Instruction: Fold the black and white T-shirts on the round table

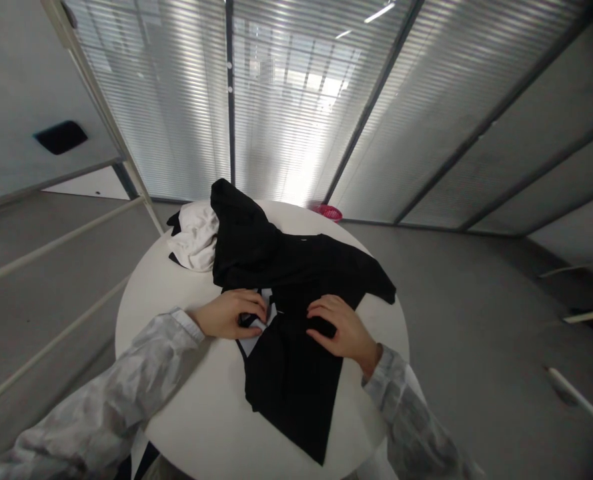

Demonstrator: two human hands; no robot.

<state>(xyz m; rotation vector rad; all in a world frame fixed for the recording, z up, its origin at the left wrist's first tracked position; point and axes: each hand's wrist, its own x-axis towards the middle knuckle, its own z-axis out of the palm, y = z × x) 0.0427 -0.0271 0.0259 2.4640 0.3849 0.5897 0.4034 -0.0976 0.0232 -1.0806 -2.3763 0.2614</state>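
A black shirt (301,267) lies rumpled across a round white table (191,407), one part stretched toward the far left, another to the right, and a pointed end toward me. My left hand (231,313) is at the shirt's left edge, thumb and fingers closed around a fold where light grey fabric (249,343) shows. On the middle of the black cloth rests my right hand (341,330), its fingers bent and its thumb held apart from them. What lies under the fingertips is hidden.
A bundled white cloth (196,237) with dark cloth beneath it sits at the table's far left. Behind the far edge shows a red mesh object (329,213). A pale metal frame (61,237) stands to the left, and blind-covered glass panels (281,133) rise behind.
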